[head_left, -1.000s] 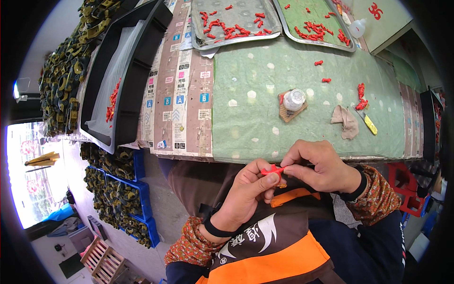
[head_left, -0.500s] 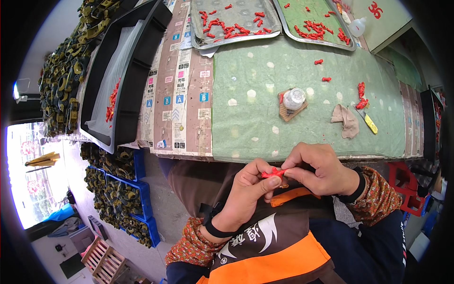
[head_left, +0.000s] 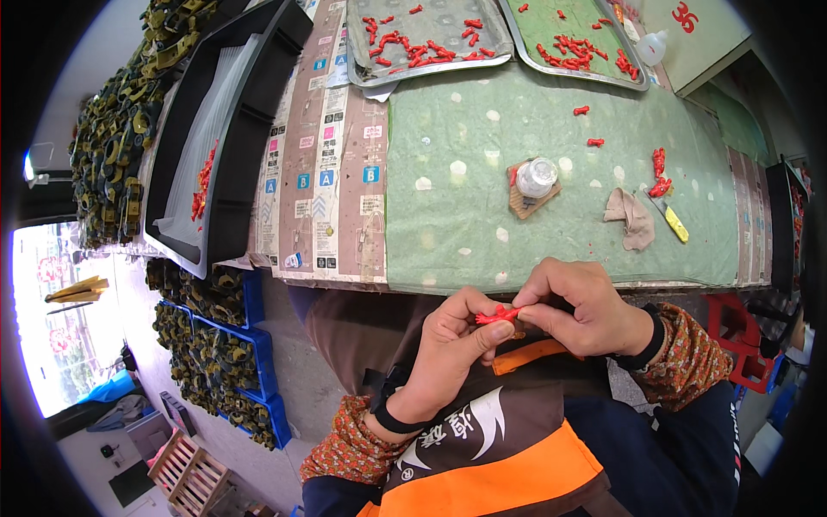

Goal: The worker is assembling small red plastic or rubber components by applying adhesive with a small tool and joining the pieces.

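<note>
A small red plastic figure piece is pinched between the fingers of both hands, above my lap and just in front of the table's near edge. My left hand grips its left part between thumb and forefinger. From the other side, the thumb and forefinger of my right hand close on its right end. The fingertips cover part of the piece. Beyond them on the green tabletop are a clear capped bottle on a cardboard pad, a beige cloth and a yellow-handled knife.
Two metal trays with several red pieces stand at the back. More red pieces lie near the knife. At left is a black bin with red pieces; below it, blue crates hold olive and black parts.
</note>
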`<state>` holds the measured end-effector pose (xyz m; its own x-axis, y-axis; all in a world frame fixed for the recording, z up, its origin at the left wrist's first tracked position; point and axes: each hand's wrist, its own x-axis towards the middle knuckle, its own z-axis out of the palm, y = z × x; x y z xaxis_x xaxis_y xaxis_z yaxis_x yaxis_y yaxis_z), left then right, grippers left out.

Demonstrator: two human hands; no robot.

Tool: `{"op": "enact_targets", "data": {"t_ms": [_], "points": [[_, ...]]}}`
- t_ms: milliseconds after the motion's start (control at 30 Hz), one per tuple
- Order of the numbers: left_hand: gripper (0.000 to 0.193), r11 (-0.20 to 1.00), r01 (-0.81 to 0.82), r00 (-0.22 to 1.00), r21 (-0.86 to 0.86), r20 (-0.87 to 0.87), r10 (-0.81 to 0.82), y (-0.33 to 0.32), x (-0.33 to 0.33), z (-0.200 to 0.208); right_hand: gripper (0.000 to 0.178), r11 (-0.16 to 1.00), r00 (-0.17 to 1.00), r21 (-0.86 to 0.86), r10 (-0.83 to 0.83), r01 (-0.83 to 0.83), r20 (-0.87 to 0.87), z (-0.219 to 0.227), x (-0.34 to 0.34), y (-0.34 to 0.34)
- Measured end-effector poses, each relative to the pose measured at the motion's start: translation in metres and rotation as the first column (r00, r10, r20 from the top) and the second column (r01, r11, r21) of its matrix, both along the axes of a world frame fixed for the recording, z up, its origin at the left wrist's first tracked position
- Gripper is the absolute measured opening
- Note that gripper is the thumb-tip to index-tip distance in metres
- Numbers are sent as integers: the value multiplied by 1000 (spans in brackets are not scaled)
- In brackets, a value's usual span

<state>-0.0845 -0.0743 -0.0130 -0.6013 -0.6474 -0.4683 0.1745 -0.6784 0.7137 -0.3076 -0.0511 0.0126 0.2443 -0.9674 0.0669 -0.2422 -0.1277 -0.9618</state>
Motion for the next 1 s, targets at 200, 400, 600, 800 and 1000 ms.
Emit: {"op": "enact_targets", "data": {"t_ms": [200,400,600,800,1000], "points": [[14,1000,7,1000,-12,8,-7,1,0,0,10,1000,1000,-6,0,0,-4,0,0,1],[12,999,15,1000,-35,24,-14,0,-2,4,11,1000,1000,-21,-2,1,-14,-1,0,2],[12,1000,14,1000,-25,14,-14,0,-3,5,11,1000,1000,-17,-3,3,-9,-2,0,2],[12,1000,12,1000,-21,6,-12,0,-2,5,11,1000,1000,-21,-5,5,-10,-1,0,2],[13,1000,10,1000,-16,5,-10,0,-3,5,12,1000,1000,-18,-8,8,-6,-2,1,2]]}}
